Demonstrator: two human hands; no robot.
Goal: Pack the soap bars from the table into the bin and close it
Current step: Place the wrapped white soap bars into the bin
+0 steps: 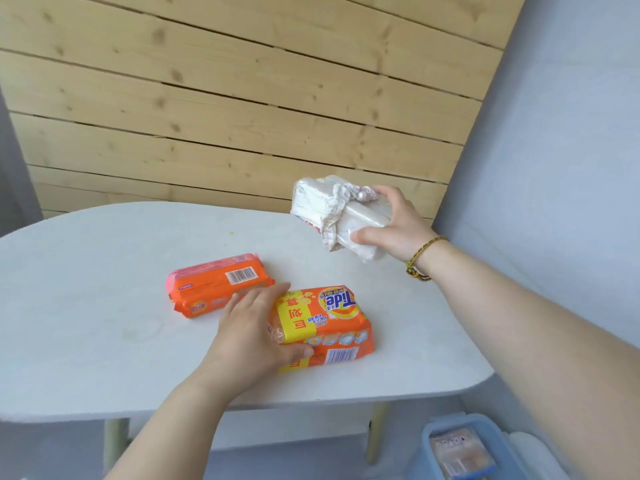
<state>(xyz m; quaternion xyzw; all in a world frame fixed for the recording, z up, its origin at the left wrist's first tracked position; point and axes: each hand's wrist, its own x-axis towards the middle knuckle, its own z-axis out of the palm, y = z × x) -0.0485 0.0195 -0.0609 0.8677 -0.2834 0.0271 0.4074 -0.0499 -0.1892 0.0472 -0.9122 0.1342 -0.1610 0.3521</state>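
Note:
My right hand is shut on a white wrapped pack of soap bars, held tilted above the far right part of the white table. An orange Tide soap pack lies near the table's front edge. My left hand grips its left end, with the thumb on the front side and the fingers over the top. A smaller orange and pink soap pack lies just behind and left of it. The blue bin stands on the floor at the lower right, open, with a pack inside.
A wooden slat wall rises behind the table and a pale wall stands on the right. The table's light legs show below its front edge, close to the bin. A white object lies right of the bin.

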